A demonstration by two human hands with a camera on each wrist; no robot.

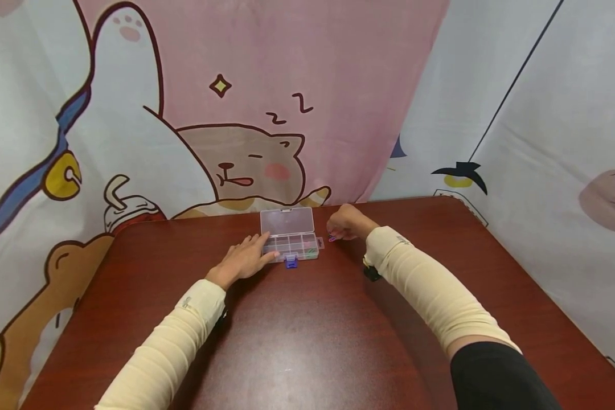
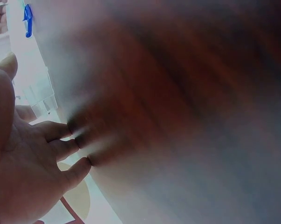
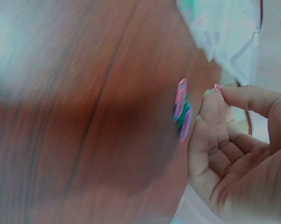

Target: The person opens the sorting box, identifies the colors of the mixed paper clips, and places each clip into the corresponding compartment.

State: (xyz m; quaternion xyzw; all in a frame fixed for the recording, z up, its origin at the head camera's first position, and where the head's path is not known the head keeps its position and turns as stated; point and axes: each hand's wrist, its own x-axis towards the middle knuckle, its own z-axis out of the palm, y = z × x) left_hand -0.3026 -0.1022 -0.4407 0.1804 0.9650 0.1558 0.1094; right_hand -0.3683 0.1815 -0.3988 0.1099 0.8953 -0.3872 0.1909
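A clear plastic box (image 1: 289, 252) sits on the dark reddish table (image 1: 307, 336), its see-through lid (image 1: 287, 221) raised at the back, a blue latch (image 1: 291, 262) at the front and thin walls dividing the inside. Small green pieces (image 1: 312, 251) and a bit of pink show at its right end. The left hand (image 1: 245, 257) lies at the box's left end, fingers straight and a little apart, thumb at the front edge. Just right of the box, the right hand (image 1: 349, 222) pinches a small pink clip (image 3: 218, 88) between thumb and fingertip, mostly hidden by them. Beside that hand, a few narrow, long clips (image 3: 181, 112) in pink, purple, green and blue lie bunched on the table, overlapping, their exact number unclear.
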